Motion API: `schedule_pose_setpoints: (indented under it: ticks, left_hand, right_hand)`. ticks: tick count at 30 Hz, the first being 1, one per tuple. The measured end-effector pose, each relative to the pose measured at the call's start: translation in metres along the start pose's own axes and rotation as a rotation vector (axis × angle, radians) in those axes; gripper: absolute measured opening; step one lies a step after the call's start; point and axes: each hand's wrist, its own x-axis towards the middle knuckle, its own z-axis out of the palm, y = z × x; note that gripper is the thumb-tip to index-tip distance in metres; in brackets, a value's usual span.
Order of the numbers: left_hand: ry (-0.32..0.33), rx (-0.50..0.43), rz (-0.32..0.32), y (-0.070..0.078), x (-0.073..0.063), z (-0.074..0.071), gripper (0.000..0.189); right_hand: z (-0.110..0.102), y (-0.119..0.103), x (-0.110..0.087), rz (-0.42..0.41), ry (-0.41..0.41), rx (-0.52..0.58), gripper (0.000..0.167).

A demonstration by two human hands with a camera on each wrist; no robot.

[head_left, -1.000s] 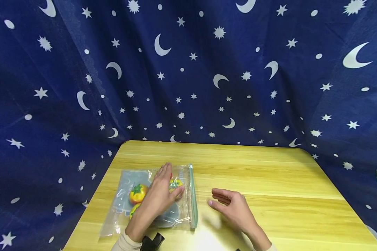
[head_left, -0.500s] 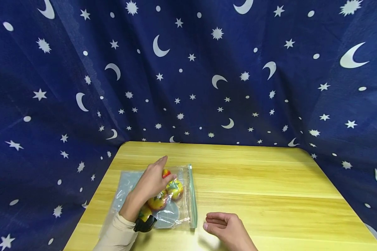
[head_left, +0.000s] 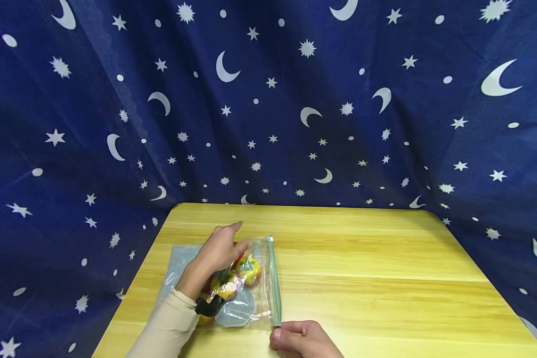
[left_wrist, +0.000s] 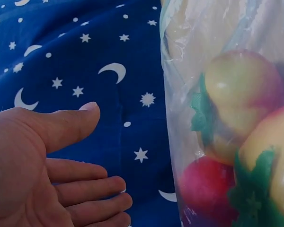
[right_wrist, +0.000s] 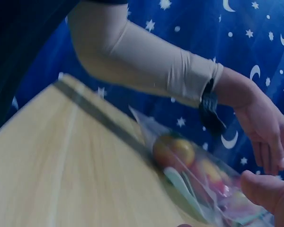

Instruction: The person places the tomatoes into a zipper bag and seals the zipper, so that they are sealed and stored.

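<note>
A clear zip bag (head_left: 261, 303) with a green zip strip (head_left: 275, 283) lies on the table's left part. Inside are several yellow-red, tomato-like fruits (head_left: 249, 270) with green star-shaped leaves; a smaller red one (left_wrist: 206, 184) shows in the left wrist view. Over the bag hovers my left hand (head_left: 219, 251), fingers extended and thumb apart, gripping nothing. My right hand (head_left: 304, 338) is at the strip's near end, fingertips right at that corner. In the right wrist view its thumb (right_wrist: 270, 189) overlaps the bag and stands apart from the fingertip at the bottom edge.
The bag rests on a wooden table (head_left: 385, 268). A dark blue curtain (head_left: 286, 119) with moons and stars hangs behind the table and at both sides. A black strap (head_left: 209, 306) circles my left wrist.
My right hand has come down and left, from beside the bag to the near end of its zip strip. My left hand has shifted slightly left over the bag. The bag lies nearly unchanged.
</note>
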Motion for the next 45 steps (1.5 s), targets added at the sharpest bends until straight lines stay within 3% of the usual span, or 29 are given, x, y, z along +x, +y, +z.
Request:
schedule_pose_setpoints:
  ticks: [5, 10, 17, 23, 36, 45]
  left_hand:
    - [-0.015, 0.022, -0.013, -0.002, 0.006, 0.004, 0.069]
    - [-0.062, 0.016, -0.024, -0.002, 0.011, 0.006, 0.067]
    - [-0.112, 0.006, -0.007, -0.003, 0.016, 0.009, 0.065]
    - [-0.128, 0.028, -0.012, -0.003, 0.022, 0.011, 0.065]
    - [-0.155, 0.026, -0.030, -0.006, 0.027, 0.018, 0.062]
    - [-0.184, 0.007, -0.013, -0.001, 0.043, 0.025, 0.060]
  right_hand:
    - [0.019, 0.005, 0.009, 0.042, -0.039, 0.142, 0.043]
    - [0.031, 0.006, 0.019, 0.082, -0.037, 0.231, 0.052]
    - [0.030, 0.005, 0.027, 0.068, -0.049, 0.296, 0.054]
    - [0.025, 0.001, 0.025, 0.093, -0.004, 0.312, 0.048]
    - [-0.022, -0.007, 0.011, 0.064, 0.041, 0.275, 0.037]
    - [-0.057, -0.020, 0.006, -0.017, 0.105, 0.073, 0.040]
